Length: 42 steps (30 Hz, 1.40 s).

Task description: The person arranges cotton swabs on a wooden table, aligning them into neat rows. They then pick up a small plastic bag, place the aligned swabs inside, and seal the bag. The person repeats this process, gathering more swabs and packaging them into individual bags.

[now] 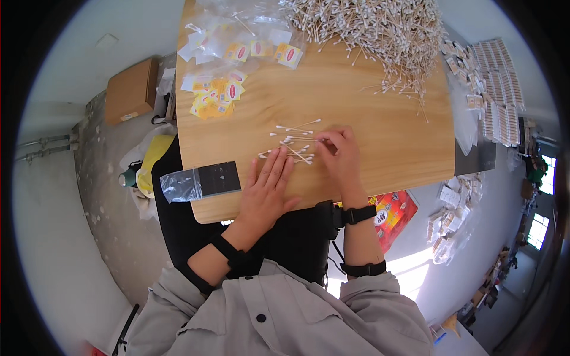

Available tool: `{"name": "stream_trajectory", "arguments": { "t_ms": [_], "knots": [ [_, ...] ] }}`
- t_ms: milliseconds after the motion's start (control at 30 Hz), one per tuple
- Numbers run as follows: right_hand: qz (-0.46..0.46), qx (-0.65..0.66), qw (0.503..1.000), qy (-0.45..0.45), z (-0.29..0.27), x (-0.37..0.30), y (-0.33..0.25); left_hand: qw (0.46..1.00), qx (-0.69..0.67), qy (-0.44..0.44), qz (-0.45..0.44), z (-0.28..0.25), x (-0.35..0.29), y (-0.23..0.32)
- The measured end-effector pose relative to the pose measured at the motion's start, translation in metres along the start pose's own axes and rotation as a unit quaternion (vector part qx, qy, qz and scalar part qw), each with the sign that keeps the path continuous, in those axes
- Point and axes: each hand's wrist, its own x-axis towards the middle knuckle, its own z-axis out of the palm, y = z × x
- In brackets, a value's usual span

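Several cotton swabs (295,130) lie crisscrossed on the wooden table in front of me. My left hand (266,188) rests flat at the near left of this small group, its fingers stretched out and covering part of some swabs. At the group's right side, my right hand (342,159) has thumb and forefinger pinched on the tip of a cotton swab (304,139). Whether a second swab is in that pinch is hidden by the fingers. At the far right of the table spreads a large heap of cotton swabs (374,35).
Yellow and white printed cards (217,95) and clear plastic bags (228,35) lie at the far left. A small clear bag (181,185) sits by a black pad (219,179) at the near left. Packed swab bundles (499,89) are stacked beyond the right edge. A cardboard box (132,92) stands on the floor.
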Motion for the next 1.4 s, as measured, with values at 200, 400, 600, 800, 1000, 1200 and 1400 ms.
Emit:
{"name": "stream_trajectory", "arguments": {
  "t_ms": [200, 400, 600, 800, 1000, 1200, 1400],
  "knots": [
    [0.001, -0.006, 1.000, -0.003, 0.004, 0.003, -0.003, 1.000, 0.010, -0.003, 0.022, -0.001, -0.010, -0.002],
    [-0.032, -0.043, 0.999, -0.008, 0.008, -0.009, -0.026, 1.000, 0.005, 0.011, 0.007, -0.001, -0.011, 0.000],
    [-0.056, -0.061, 0.995, -0.051, 0.013, -0.017, -0.026, 1.000, -0.011, 0.017, -0.006, 0.001, -0.010, 0.001],
    [-0.024, -0.003, 0.999, -0.028, 0.002, 0.002, -0.021, 1.000, 0.008, 0.006, -0.017, -0.001, -0.010, 0.001],
    [-0.041, -0.050, 0.998, -0.023, -0.001, 0.054, -0.009, 0.999, -0.028, 0.026, -0.023, -0.006, -0.001, 0.004],
    [-0.068, -0.003, 0.987, -0.144, 0.000, 0.058, -0.007, 0.997, -0.013, 0.050, -0.054, -0.009, 0.020, -0.002],
    [-0.061, -0.006, 0.986, -0.157, 0.004, 0.059, -0.006, 0.996, 0.000, 0.056, -0.074, -0.005, 0.016, -0.003]
  ]
}}
